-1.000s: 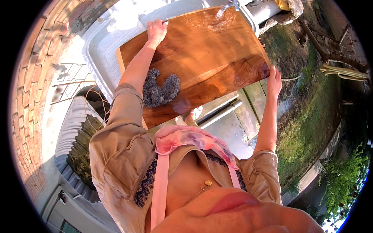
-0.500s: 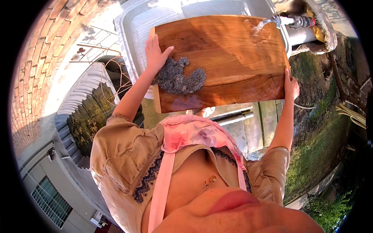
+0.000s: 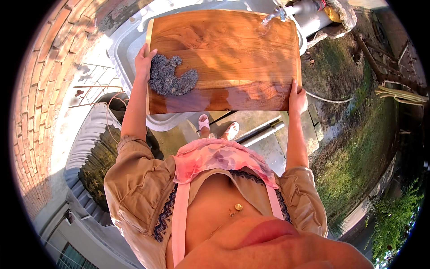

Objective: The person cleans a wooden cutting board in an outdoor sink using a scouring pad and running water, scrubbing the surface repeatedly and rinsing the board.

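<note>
A large, wet wooden board (image 3: 233, 54) is held over a pale wash basin (image 3: 122, 47). My left hand (image 3: 143, 65) grips its left edge, thumb on the top face and the other fingers partly hidden. At the lower right corner my right hand (image 3: 298, 99) is closed on the edge, thumb upward, some fingers out of sight beneath. A dark grey, curly mesh scrubber (image 3: 172, 78) lies on the board beside my left thumb. Water splashes from a metal tap (image 3: 281, 12) near the board's far right corner.
A brick wall (image 3: 42, 85) runs along the left, with a thin wire rack (image 3: 96, 86) and a corrugated grey tub (image 3: 89, 145) nearer. Mossy ground (image 3: 354, 148), a pale hose (image 3: 331, 101) and branches are on the right. My sandalled feet (image 3: 230, 130) show below the board.
In the picture the board, scrubber, basin and tap have shifted left and slightly up. Both hands stay on the board's edges, the left one lower along its side. My feet have come into sight.
</note>
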`<state>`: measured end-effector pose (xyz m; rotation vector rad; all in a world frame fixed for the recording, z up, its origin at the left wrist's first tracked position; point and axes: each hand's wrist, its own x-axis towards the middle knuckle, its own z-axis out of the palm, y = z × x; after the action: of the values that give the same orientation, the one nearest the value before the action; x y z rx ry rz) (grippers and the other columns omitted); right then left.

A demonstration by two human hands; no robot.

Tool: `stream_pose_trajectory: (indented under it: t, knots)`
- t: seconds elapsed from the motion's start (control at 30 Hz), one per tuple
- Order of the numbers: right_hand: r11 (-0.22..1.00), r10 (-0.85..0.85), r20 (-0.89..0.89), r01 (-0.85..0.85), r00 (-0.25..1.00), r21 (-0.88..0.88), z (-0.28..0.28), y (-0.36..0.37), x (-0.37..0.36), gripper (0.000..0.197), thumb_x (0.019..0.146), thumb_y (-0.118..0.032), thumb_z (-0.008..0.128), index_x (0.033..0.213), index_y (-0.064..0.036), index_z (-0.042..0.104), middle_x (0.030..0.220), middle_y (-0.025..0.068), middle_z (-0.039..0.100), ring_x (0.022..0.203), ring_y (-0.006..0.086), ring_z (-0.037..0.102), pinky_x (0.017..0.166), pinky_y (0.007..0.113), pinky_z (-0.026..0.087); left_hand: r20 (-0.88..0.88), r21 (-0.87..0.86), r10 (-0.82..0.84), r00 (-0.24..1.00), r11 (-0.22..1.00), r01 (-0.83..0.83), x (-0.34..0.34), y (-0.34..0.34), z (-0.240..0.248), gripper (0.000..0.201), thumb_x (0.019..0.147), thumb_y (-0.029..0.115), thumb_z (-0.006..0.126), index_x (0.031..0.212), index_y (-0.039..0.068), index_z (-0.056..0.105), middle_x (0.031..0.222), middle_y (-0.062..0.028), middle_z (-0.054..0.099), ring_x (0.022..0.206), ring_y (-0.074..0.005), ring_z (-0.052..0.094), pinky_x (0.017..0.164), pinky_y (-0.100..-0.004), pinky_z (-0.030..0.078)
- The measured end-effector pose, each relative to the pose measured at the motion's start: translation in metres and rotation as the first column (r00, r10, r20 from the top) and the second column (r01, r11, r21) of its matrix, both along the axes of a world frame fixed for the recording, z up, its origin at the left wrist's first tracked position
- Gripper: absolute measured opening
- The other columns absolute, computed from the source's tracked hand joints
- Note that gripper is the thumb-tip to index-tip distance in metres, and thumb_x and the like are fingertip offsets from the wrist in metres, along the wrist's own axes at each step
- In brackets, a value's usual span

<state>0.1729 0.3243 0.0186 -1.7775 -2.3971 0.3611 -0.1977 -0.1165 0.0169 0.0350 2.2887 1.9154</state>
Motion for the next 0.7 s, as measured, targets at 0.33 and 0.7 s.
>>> stream_pose_trajectory:
  t: [0.33,0.7]
  knots:
    - [0.968,-0.244,-0.124,0.233,0.962,-0.094,0.001,-0.080,0.058,0.077,0.091,-0.073,0.051,0.106,0.0013,0.067,0.099,0.0251,0.072,0.094,0.0450,0.068,0.083,0.052,0.053,-0.088,-0.084,-0.331,0.940,0.942,0.324,-0.081,0.067,-0.020,0.062,0.091,0.017,0.075,0.144,-0.003,0.051,0.139,-0.0134,0.060,0.122,-0.0183,0.059,0.104,-0.0296,0.044]
    - [0.990,-0.141,-0.127,0.139,0.982,-0.024,0.030,-0.117,0.064,0.069,0.096,-0.062,0.055,0.113,0.0043,0.061,0.104,0.0259,0.069,0.096,0.0453,0.066,0.082,0.053,0.052,-0.282,-0.835,-0.724,0.630,0.508,0.210,0.055,0.122,0.007,0.069,0.090,0.055,0.068,0.148,0.021,0.052,0.159,-0.0163,0.039,0.149,-0.0417,0.028,0.122,-0.0546,0.020]
